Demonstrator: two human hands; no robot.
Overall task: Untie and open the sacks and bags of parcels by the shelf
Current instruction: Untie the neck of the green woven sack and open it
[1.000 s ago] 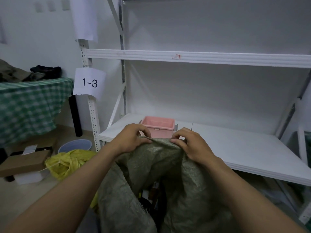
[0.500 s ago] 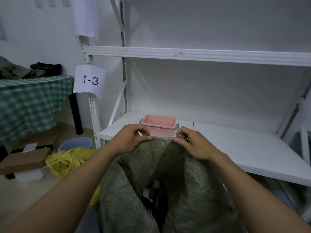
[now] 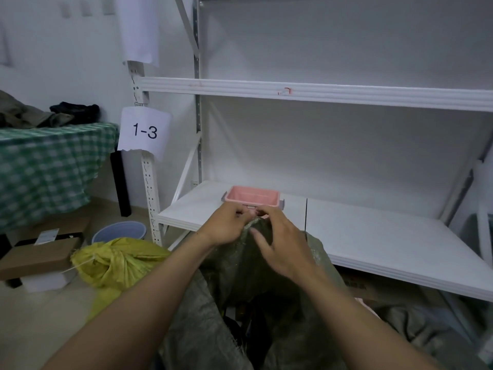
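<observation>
A large grey-green woven sack [image 3: 240, 276] stands in front of me, its mouth gaping with dark parcels visible inside. My left hand [image 3: 226, 222] grips the bunched top edge of the sack, fingers curled round it. My right hand [image 3: 280, 247] is close beside it; its thumb and forefinger pinch the same bunched edge while the other fingers spread over the fabric. A yellow woven sack [image 3: 117, 263], tied at the neck with string, lies on the floor to the left.
The white metal shelf [image 3: 373, 236] stands right behind the sack, with a pink plastic bin [image 3: 253, 196] on it. A blue basin [image 3: 120, 232] and cardboard boxes [image 3: 40, 257] sit on the floor at left. A table with a green check cloth [image 3: 40, 169] stands far left.
My hands, which held the sack's rim apart, have come together at the middle, gathering the top edge into a bunch. The view has tilted slightly.
</observation>
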